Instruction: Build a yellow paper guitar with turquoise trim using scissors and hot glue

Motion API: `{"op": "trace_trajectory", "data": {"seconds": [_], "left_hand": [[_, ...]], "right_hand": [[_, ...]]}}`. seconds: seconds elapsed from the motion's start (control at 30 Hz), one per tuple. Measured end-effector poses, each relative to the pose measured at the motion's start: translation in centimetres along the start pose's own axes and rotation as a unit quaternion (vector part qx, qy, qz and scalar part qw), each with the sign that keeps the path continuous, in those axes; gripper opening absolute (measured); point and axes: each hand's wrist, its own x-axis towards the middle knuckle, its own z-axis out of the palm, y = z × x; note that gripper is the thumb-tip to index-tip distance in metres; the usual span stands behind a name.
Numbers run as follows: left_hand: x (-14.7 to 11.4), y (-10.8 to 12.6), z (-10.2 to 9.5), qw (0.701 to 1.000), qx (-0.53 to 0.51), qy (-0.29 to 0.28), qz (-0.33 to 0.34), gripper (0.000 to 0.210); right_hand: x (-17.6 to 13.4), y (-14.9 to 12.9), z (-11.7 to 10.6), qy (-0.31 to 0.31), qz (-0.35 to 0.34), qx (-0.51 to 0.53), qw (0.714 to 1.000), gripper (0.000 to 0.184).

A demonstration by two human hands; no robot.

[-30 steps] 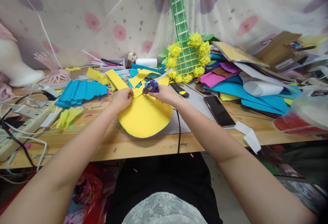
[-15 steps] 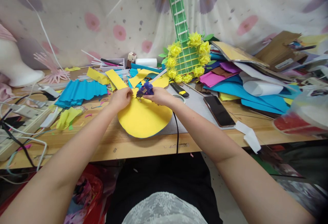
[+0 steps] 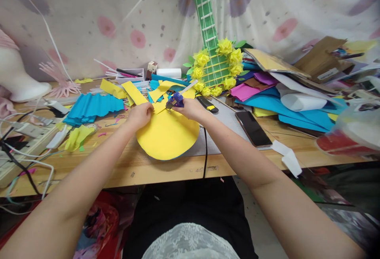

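Note:
A rounded yellow paper cutout (image 3: pixel 168 140) lies near the table's front edge, with a thin blue rim showing below it. My left hand (image 3: pixel 140 115) is closed at its upper left edge, the fingers curled around the paper there. Over the cutout's upper part, my right hand (image 3: pixel 190 109) grips a blue hot glue gun (image 3: pixel 175 101) with its nozzle pointing down-left toward the paper. A whitish glue stick (image 3: pixel 189 87) pokes out of the gun's back. Whether the nozzle touches the paper, I cannot tell.
A green paper guitar (image 3: pixel 218 69) with yellow flowers leans at the back. To the right are a utility knife (image 3: pixel 208 104), a phone (image 3: pixel 253 128), stacked coloured paper (image 3: pixel 299 110) and a plastic cup (image 3: pixel 347 140). Pleated blue paper (image 3: pixel 94 108) and a power strip (image 3: pixel 22 148) lie left.
My right hand has shifted slightly right with the glue gun, away from my left hand. The left hand and the yellow cutout stay nearly where they were.

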Motion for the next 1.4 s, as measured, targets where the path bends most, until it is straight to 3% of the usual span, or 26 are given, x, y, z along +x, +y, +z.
{"op": "trace_trajectory", "data": {"seconds": [0.77,0.97,1.07,1.2,1.3,1.4], "left_hand": [[-0.3,0.1,-0.1,1.000,0.003,-0.002,0.002,0.031],[-0.7,0.3,-0.3,1.000,0.018,-0.011,0.001,0.037],[-0.7,0.5,-0.2,0.999,0.034,-0.022,0.033,0.040],[-0.3,0.4,0.4,0.985,0.015,-0.087,0.146,0.052],[-0.3,0.1,0.9,0.977,0.018,-0.146,0.151,0.065],[-0.5,-0.2,1.1,0.973,0.024,-0.173,0.151,0.069]], "right_hand": [[0.4,1.7,-0.1,0.036,0.024,-0.007,0.999,0.037],[-0.1,2.7,-1.3,0.086,0.057,0.063,0.993,0.035],[-0.3,4.2,-1.3,0.093,0.084,0.156,0.980,0.035],[-0.7,6.6,0.0,0.119,0.101,0.308,0.939,0.034],[-1.2,8.2,1.1,0.142,0.125,0.364,0.912,0.029],[-1.8,9.9,1.5,0.180,0.152,0.359,0.903,0.029]]}}
